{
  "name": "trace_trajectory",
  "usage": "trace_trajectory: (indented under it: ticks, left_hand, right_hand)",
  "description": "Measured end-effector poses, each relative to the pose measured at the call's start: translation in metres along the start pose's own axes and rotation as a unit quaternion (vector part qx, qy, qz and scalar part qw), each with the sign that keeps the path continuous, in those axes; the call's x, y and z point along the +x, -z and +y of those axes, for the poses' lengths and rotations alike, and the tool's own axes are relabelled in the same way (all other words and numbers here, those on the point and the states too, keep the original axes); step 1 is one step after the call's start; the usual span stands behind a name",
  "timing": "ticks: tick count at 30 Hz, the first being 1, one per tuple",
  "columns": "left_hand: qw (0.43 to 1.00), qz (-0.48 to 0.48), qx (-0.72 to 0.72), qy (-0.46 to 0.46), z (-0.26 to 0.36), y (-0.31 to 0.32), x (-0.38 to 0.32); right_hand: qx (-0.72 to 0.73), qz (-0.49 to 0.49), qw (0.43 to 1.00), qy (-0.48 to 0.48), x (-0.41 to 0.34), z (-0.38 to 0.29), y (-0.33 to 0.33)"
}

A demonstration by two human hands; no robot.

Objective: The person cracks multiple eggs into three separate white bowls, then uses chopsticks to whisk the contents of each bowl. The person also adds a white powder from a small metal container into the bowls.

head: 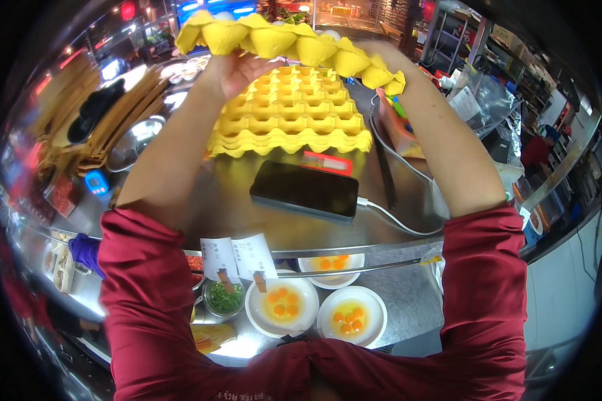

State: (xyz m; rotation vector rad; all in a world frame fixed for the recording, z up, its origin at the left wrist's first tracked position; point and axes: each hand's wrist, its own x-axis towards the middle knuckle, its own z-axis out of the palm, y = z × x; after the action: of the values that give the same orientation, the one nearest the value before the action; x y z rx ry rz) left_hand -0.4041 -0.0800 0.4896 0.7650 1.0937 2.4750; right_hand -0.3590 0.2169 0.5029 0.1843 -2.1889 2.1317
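Observation:
A yellow moulded-pulp egg tray (268, 42) is held up at the top of the view, tilted down towards the right. Pale rounded tops, apparently eggs (331, 34), show over its upper edge. My left hand (238, 72) supports it from below, palm up and fingers spread. My right hand (376, 48) is at the tray's right part; its fingers are hidden behind the tray. Beneath it, a stack of yellow egg trays (291, 113) rests on the steel counter (220, 200), with vacant cups in the visible top tray.
A black smartphone (305, 190) on a white cable (401, 223) lies before the stack. White bowls of cracked eggs (281, 303) and chopped scallions (224, 296) sit on a lower shelf. Paper slips (253, 255) hang from a rail. A metal bowl (135, 143) stands left, an orange bin (396, 125) right.

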Motion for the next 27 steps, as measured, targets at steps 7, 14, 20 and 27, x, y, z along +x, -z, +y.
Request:
trace_trajectory:
  ticks: [7,14,20,27]
  left_hand:
    - [0.984,-0.034,-0.144,-0.098,0.01,-0.008,-0.011]
    - [0.971,-0.112,-0.151,-0.151,0.038,0.016,-0.017]
    - [0.967,-0.15,-0.134,-0.154,0.052,0.018,-0.021]
    - [0.969,-0.116,-0.14,-0.165,0.054,0.048,-0.027]
  right_hand:
    - [0.137,-0.106,0.982,0.07,0.009,-0.005,-0.01]
    - [-0.367,0.034,0.912,0.182,0.082,0.053,0.004]
    - [-0.663,0.052,0.708,0.238,0.149,0.109,0.024]
    - [-0.593,0.043,0.776,0.211,0.082,0.0,0.058]
